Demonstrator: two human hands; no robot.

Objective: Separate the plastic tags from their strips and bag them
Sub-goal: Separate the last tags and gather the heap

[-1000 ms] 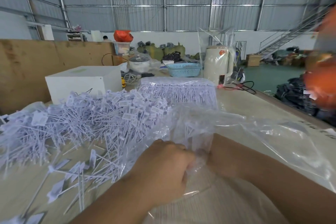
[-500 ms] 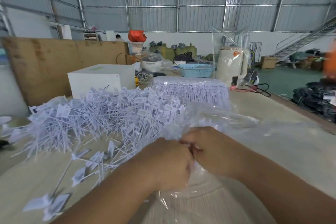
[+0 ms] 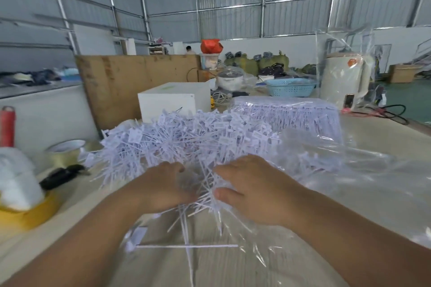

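Note:
A big heap of loose white plastic tags (image 3: 186, 140) lies on the table in front of me. Both hands reach into its near edge. My left hand (image 3: 163, 185) curls its fingers into the tags. My right hand (image 3: 253, 190) grips a bunch of the tags between fingers and thumb. A clear plastic bag (image 3: 338, 182) lies crumpled on the table under and to the right of my right hand. Behind it sits a wrapped block of tags still on their strips (image 3: 286, 115). A few stray tags (image 3: 186, 246) lie near my forearms.
A white box (image 3: 175, 102) and a brown board (image 3: 130, 81) stand behind the heap. At the left are a yellow tape roll (image 3: 28, 215), another tape roll (image 3: 65, 151) and a black tool (image 3: 60, 176). A blue basket (image 3: 289, 87) and a bagged kettle (image 3: 342, 81) stand at the back right.
Both hands have left the bag's mouth and moved forward into the tag heap. The view has turned to the left, bringing the tape rolls into sight.

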